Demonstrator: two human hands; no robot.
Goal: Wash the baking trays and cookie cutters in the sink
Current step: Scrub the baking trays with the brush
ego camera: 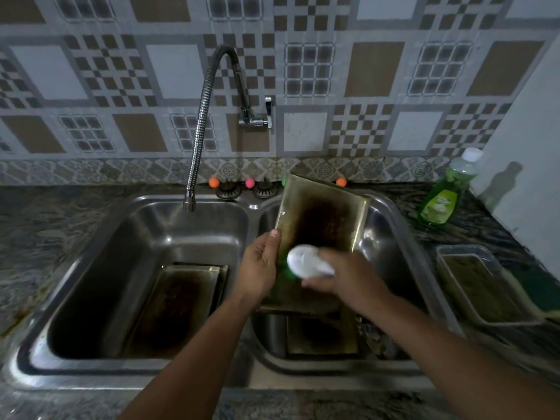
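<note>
A stained, brownish baking tray [322, 216] is tilted up over the right basin of the steel double sink [251, 371]. My left hand [259, 265] grips the tray's left edge. My right hand [342, 275] is closed on a white scrub brush [304, 262] with green bristles, pressed against the tray's lower part. Another tray [181, 298] leans inside the left basin. A further tray [321, 334] lies low in the right basin, with small metal pieces [375, 338], perhaps cookie cutters, beside it; they are too blurred to tell.
A flexible metal faucet [197, 140] hangs over the left basin, its wall tap [254, 116] behind. A green dish soap bottle [445, 195] stands on the counter at right. A clear container [485, 286] sits right of the sink. Two sink strainers [247, 189] rest at the back rim.
</note>
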